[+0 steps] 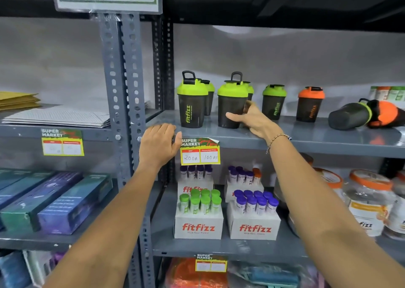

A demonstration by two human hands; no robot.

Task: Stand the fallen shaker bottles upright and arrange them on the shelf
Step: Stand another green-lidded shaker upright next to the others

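Several dark shaker bottles stand upright on the grey shelf: a green-lidded one at the left with another behind it, a second green-lidded one, a smaller green one and an orange-lidded one. My right hand wraps around the base of the second green-lidded bottle. My left hand rests on the shelf's front edge, holding nothing. At the far right a green-lidded bottle lies on its side, and an orange-lidded one lies beside it.
A price tag hangs from the shelf edge beside my left hand. Below stand white boxes of tubes and orange-lidded jars. A perforated metal upright divides the shelving; flat papers lie on the left shelf.
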